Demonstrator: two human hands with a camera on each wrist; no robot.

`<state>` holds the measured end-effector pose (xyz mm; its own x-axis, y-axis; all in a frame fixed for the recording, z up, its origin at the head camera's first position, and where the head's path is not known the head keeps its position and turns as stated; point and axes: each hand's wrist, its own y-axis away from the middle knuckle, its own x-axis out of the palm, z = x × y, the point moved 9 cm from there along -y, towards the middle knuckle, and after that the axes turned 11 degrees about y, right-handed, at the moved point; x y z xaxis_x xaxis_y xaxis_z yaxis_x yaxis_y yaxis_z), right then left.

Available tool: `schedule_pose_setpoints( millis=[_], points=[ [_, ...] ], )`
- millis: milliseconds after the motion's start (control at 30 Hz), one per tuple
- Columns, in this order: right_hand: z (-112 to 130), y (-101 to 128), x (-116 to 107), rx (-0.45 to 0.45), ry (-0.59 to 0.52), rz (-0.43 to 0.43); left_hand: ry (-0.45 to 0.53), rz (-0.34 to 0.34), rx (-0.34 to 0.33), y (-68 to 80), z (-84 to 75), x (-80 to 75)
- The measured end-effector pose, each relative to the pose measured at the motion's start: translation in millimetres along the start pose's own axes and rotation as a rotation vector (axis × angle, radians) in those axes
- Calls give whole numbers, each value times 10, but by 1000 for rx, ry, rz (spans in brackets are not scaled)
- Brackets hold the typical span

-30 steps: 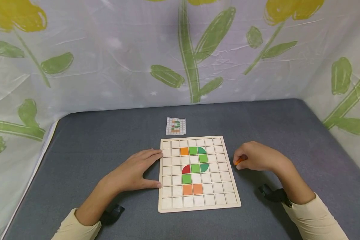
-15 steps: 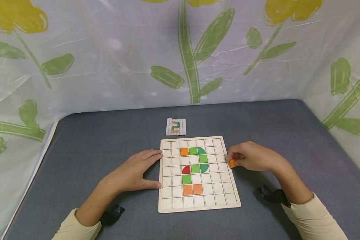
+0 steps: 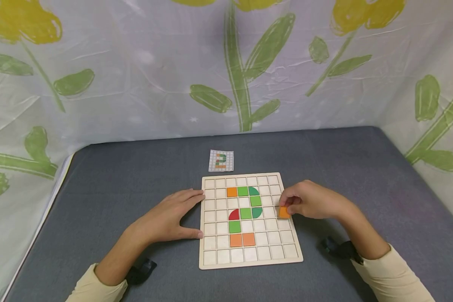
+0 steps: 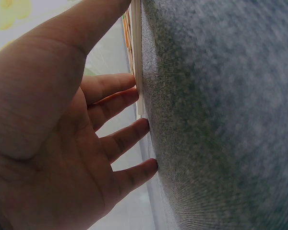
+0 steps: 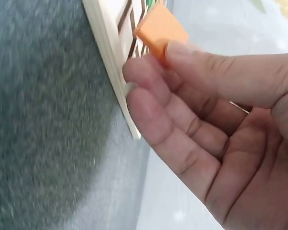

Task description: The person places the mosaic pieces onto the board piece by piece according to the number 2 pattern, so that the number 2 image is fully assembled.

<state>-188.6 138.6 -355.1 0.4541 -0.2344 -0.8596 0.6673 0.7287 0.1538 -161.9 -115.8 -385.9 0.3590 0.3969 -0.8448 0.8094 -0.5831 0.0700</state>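
A pale wooden grid board lies on the dark cloth. Set in its cells are orange and green square tiles, two dark green quarter-round tiles and a red quarter-round tile. My right hand pinches an orange square tile between thumb and fingers, over the board's right-hand columns. In the right wrist view the same orange tile sticks out past the thumb tip. My left hand lies with fingers spread, fingertips and thumb at the board's left edge; the left wrist view shows those fingers beside the rim.
A small printed card with a coloured grid pattern lies just behind the board. Grey cloth covers the table around it. A white curtain with painted flowers hangs behind and along both sides.
My right hand has moved left from beside the board to over its right columns, carrying the orange tile, which has turned its flat face to view. The left hand stays in place.
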Motion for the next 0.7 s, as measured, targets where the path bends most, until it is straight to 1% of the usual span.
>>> schedule_pose_setpoints(
  millis=[100,200,267,400,533,600,700],
  points=[
    [48,-13,76,3,-49,60,1,-2,4,0,-2,-1],
    [123,-31,133,-27,-61,85,1,-4,3,0,2,-2],
    [182,-46,165,-51,-62,87,-3,-6,3,-1,4,2],
    [317,-77,230,-95,-55,77,-3,-6,1,1,3,4],
    [434,-106,293,-107,-42,59,13,-5,0,5,-3,-9],
    [487,-118,299,-114,-17,26,17,-3,-6,8,-2,-12],
    [551,-132,294,-125,49,-45,19,4,-12,12,-2,-7]
  ],
)
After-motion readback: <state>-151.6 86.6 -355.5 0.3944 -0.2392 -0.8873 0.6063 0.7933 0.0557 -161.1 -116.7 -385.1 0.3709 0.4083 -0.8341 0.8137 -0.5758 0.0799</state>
